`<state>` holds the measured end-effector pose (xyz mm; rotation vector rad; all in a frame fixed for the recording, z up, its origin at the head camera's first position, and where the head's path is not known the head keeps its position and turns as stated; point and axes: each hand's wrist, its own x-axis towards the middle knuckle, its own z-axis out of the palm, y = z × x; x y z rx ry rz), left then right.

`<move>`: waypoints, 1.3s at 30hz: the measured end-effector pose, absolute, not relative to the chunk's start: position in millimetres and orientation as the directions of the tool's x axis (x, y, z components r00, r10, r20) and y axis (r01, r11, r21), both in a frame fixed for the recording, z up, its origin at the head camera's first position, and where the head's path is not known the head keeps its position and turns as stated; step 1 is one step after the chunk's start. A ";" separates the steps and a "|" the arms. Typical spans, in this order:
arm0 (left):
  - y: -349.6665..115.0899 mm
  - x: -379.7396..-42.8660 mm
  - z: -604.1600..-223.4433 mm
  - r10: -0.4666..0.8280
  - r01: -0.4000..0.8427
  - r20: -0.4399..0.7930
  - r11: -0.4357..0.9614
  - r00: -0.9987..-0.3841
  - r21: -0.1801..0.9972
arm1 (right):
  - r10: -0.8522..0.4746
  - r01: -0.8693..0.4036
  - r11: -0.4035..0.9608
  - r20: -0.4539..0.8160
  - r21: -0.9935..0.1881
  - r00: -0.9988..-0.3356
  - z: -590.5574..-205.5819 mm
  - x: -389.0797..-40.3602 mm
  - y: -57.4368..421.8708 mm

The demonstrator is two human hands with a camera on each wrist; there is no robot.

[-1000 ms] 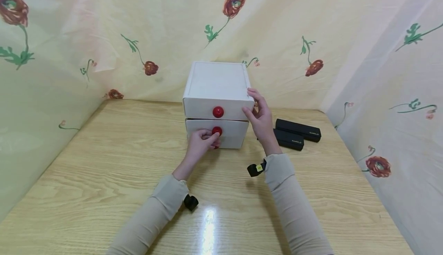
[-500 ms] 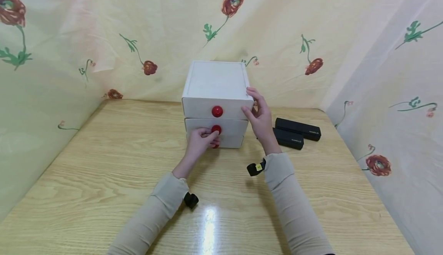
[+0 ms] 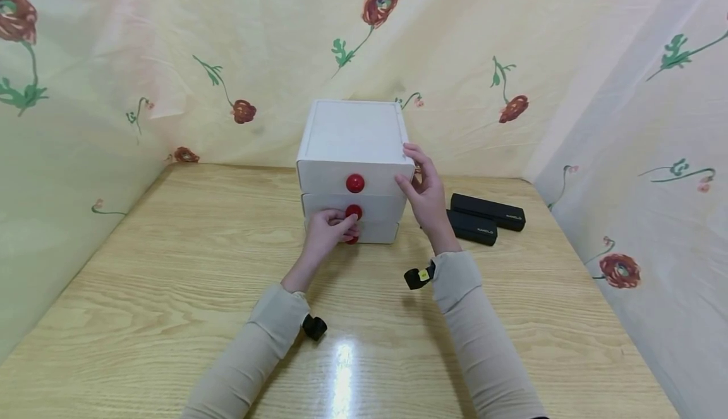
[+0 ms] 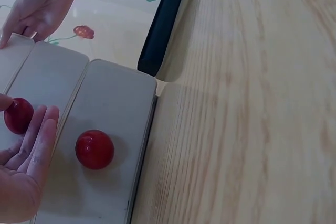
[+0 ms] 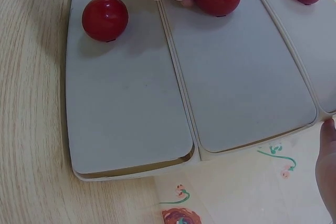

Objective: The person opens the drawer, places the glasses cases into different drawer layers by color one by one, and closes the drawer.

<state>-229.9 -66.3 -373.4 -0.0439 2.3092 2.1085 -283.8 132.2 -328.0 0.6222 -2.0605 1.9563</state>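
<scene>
"White box-shaped cabinet (image 3: 355, 131) with three drawers: where does it stand?"

"Near the back edge of the wood-grained bench (image 3: 227, 267), roughly midway between its left and right edges. Narrow gaps show at the ends of the lower two drawer fronts."

"And the hands?"

"The left hand (image 3: 325, 234) pinches the round, glossy red middle knob (image 3: 354, 209), thumb above and fingers below. The right hand (image 3: 431, 198) grips the cabinet's upper right front corner, parted only enough to span it, thumb on the front and fingers at the side edge."

"What lies to the cabinet's right?"

"Two long black cases (image 3: 489, 209), toward the bench's right edge, one set farther back. Their pale lettering is too small to read. Beyond the back edge hangs a cream cloth (image 3: 284, 40) printed with red-brown flowers."
</scene>
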 end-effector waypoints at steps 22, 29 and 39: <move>-101.6 -215.9 -351.1 0.012 0.007 0.005 0.189 -1.000 0.982 | -0.148 -0.457 0.025 0.449 -0.889 -0.881 -328.9 -284.6 132.5; -111.7 -206.0 -323.5 -0.024 0.165 0.175 0.231 -0.984 0.959 | -0.143 -0.461 0.015 0.454 -0.888 -0.879 -330.5 -286.0 132.8; -119.4 -197.7 -295.3 -0.153 0.423 0.447 0.165 -0.882 0.891 | -0.146 -0.456 0.016 0.449 -0.890 -0.881 -330.6 -285.6 132.5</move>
